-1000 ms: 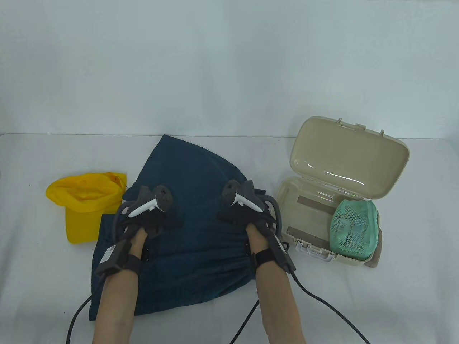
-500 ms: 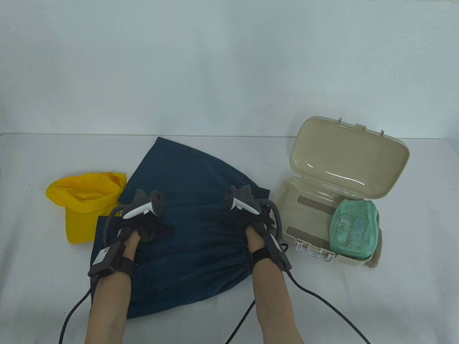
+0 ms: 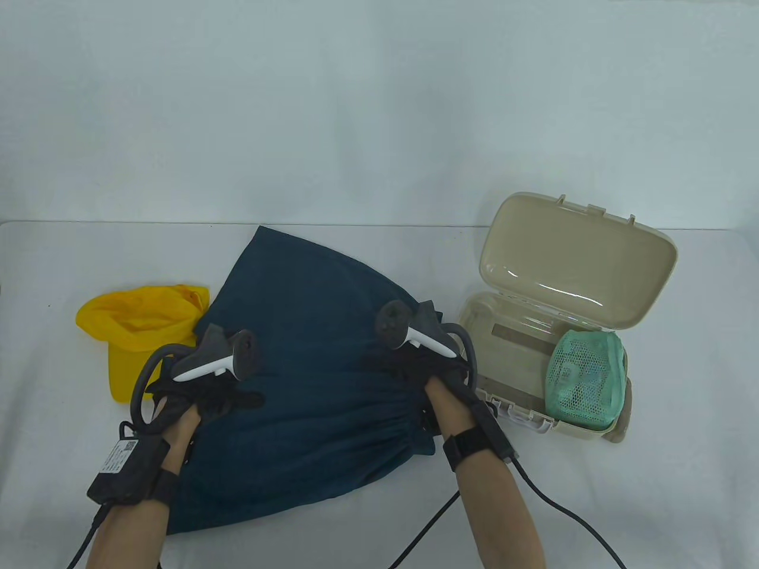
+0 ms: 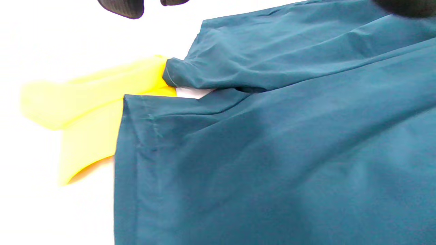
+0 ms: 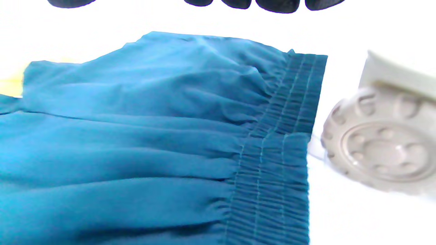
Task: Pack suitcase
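Note:
A dark teal garment (image 3: 320, 355) with a gathered elastic waistband (image 5: 282, 136) lies spread across the middle of the table. My left hand (image 3: 201, 397) is over its left edge, fingers spread, gripping nothing. In the left wrist view the fingertips (image 4: 122, 6) hang above the cloth (image 4: 272, 153). My right hand (image 3: 409, 364) is over the garment's right side near the waistband, fingers open. In the right wrist view the fingertips (image 5: 276, 5) stay clear of the cloth (image 5: 136, 136). The beige suitcase (image 3: 593, 427) stands open at the right with its lid (image 3: 575, 261) up.
A green mesh pouch (image 3: 587, 373) lies in the right half of the suitcase. A yellow cap (image 3: 136, 332) lies left of the garment, its edge under the cloth in the left wrist view (image 4: 95, 112). The suitcase corner (image 5: 381, 153) is close to the waistband. Glove cables trail to the near edge.
My hands have moved apart: the left one went left and toward me, the right one went right toward the suitcase. The garment has spread sideways, its waistband end shifting right.

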`<state>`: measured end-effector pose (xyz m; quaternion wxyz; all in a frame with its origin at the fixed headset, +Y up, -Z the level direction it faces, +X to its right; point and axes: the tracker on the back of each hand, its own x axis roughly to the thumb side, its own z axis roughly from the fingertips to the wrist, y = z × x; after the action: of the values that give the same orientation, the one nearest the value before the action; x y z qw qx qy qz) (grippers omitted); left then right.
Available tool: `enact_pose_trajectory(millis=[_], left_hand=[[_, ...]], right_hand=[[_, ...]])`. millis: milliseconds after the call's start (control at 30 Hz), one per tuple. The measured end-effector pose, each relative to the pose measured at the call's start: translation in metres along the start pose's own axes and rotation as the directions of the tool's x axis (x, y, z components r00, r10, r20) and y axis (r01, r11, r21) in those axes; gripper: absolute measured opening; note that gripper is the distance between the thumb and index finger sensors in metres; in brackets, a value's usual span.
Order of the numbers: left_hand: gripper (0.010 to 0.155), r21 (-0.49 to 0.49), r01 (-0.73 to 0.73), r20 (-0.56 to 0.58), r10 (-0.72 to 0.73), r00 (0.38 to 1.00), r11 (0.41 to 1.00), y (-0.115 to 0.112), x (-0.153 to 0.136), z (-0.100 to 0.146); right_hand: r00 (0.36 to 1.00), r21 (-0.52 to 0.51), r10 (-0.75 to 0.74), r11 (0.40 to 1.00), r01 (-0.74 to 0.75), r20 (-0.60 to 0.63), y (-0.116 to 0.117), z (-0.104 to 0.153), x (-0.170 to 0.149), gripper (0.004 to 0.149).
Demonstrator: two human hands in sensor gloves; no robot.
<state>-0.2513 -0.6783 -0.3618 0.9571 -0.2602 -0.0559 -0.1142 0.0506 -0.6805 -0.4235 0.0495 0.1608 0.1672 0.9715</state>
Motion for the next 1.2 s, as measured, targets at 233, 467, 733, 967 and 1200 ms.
enact_pose_trajectory(millis=[233, 467, 733, 967, 1200], left_hand=[[0.099, 0.012, 0.051, 0.013, -0.051, 0.999, 0.999, -0.013, -0.005, 0.047], [0.100, -0.048, 0.189, 0.058, -0.186, 0.981, 0.981, -0.032, 0.008, 0.068], [0.096, -0.157, 0.375, 0.133, -0.357, 0.925, 0.914, -0.064, 0.033, 0.068], [0.087, -0.244, 0.473, 0.186, -0.437, 0.880, 0.847, -0.094, 0.047, 0.060], [0.086, -0.220, 0.517, 0.165, -0.491, 0.856, 0.827, -0.110, 0.049, 0.054]], right_hand=[[0.983, -0.088, 0.139, 0.988, -0.128, 0.124, 0.000, 0.056, 0.005, 0.086], [0.954, -0.109, 0.209, 0.976, -0.190, 0.214, 0.014, 0.095, 0.010, 0.084], [0.917, -0.075, 0.316, 0.949, -0.307, 0.243, 0.040, 0.109, 0.009, 0.078], [0.893, 0.004, 0.381, 0.919, -0.393, 0.238, 0.072, 0.102, -0.001, 0.076], [0.833, -0.013, 0.507, 0.856, -0.517, 0.219, 0.106, 0.096, -0.002, 0.078]])
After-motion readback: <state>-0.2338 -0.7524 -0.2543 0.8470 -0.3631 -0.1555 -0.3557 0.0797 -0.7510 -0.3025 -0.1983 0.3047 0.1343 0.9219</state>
